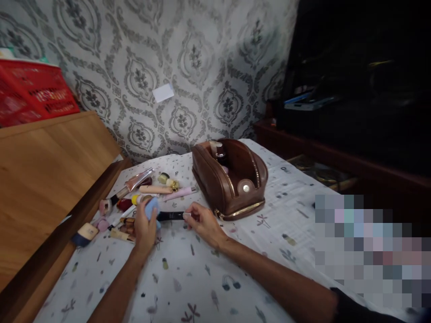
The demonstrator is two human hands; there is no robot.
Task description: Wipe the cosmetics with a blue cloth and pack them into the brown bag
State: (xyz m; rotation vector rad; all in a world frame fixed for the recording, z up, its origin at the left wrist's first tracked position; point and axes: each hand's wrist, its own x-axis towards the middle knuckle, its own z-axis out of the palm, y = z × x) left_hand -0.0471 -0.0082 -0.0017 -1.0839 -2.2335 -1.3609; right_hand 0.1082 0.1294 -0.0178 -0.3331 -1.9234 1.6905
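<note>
My left hand (144, 231) is closed on a light blue cloth (152, 207), which wraps one end of a slim black cosmetic tube (172, 216). The tube's paler far end is pinched between the fingers of my right hand (206, 224). Just beyond my right hand stands a brown leather makeup bag (215, 184), unzipped, with a few cosmetics inside, among them a dark-capped bottle (220, 151). Around my left hand lie several loose cosmetics, including a pink tube (180, 193), a peach tube (155, 189) and a navy-and-beige jar (85, 234).
A white patterned cloth (182, 287) covers the surface. Along the left runs a wooden board (57, 166), with a red basket (40, 87) above it. Patterned wallpaper rises behind. On the right are a dark cabinet (336, 148) and a pixelated patch.
</note>
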